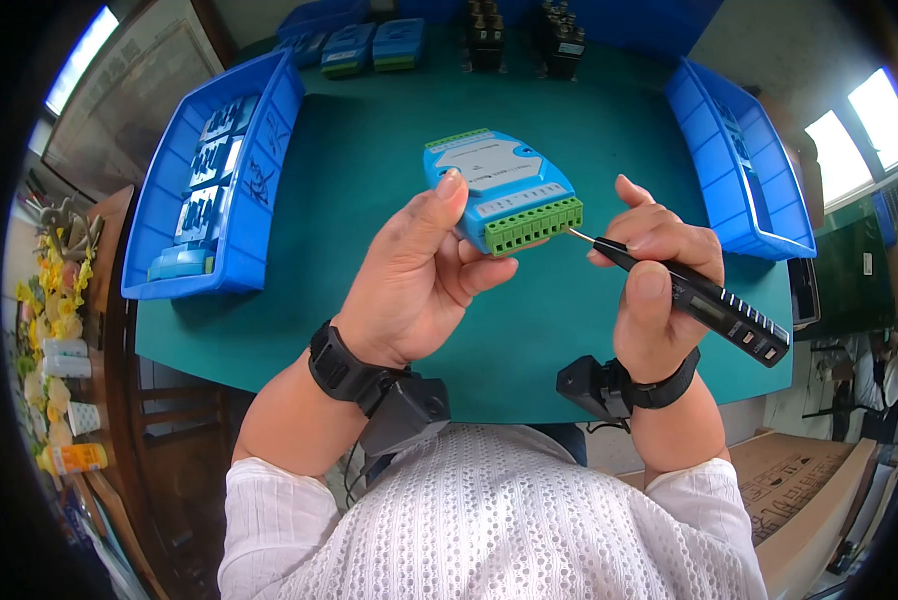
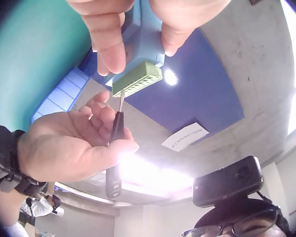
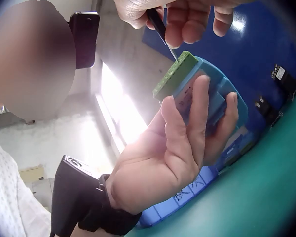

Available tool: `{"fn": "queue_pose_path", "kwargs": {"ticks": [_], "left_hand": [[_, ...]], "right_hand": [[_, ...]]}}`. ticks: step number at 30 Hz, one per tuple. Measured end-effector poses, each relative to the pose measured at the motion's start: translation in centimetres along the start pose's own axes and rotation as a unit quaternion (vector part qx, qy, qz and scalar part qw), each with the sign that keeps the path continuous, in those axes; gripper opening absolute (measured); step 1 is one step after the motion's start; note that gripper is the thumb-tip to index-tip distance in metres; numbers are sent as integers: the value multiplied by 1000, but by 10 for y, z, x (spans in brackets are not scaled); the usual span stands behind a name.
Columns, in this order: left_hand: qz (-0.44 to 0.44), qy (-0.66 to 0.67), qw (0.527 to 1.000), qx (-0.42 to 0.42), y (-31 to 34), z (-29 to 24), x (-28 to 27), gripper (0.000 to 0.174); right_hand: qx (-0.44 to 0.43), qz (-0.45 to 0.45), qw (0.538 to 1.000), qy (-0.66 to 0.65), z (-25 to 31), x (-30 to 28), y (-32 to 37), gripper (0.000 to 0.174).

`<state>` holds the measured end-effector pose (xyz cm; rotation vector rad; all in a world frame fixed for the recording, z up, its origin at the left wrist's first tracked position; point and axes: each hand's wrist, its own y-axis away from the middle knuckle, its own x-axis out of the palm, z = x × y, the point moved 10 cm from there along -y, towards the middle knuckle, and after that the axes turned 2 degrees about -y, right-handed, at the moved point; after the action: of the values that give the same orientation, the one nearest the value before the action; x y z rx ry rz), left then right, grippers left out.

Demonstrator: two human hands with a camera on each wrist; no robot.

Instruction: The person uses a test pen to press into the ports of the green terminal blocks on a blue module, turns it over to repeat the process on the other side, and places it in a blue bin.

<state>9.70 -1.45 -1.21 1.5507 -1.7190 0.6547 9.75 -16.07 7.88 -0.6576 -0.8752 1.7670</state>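
Observation:
My left hand [image 1: 414, 265] holds a blue electronic module [image 1: 494, 175] up over the table, thumb on its top face and fingers beneath. Green screw terminal blocks [image 1: 534, 226] line its near edge, with another green strip along the far edge. In my right hand [image 1: 664, 265] is a black test screwdriver [image 1: 714, 300] with a small display window, pinched between thumb and fingers. Its thin metal tip is right at the right end of the near terminal block. The left wrist view shows the screwdriver [image 2: 117, 131] meeting the face of the green block [image 2: 138, 81] from below.
A blue bin [image 1: 239, 270] with several modules stands on the left of the green table [image 1: 369, 340]. Another blue bin [image 1: 759, 240] is at the right. More blue modules [image 1: 397, 45] and black components [image 1: 559, 45] sit along the back.

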Motion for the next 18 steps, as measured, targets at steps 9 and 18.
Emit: {"fn": "queue_pose_path", "kwargs": {"ticks": [9,18], "left_hand": [[-17,1,1000,0,1,0,-2,39],[-5,3,1000,7,2,-1,1,38]], "right_hand": [[0,2,1000,0,0,1,1,13],[11,9,1000,0,-2,5,2,13]]}}
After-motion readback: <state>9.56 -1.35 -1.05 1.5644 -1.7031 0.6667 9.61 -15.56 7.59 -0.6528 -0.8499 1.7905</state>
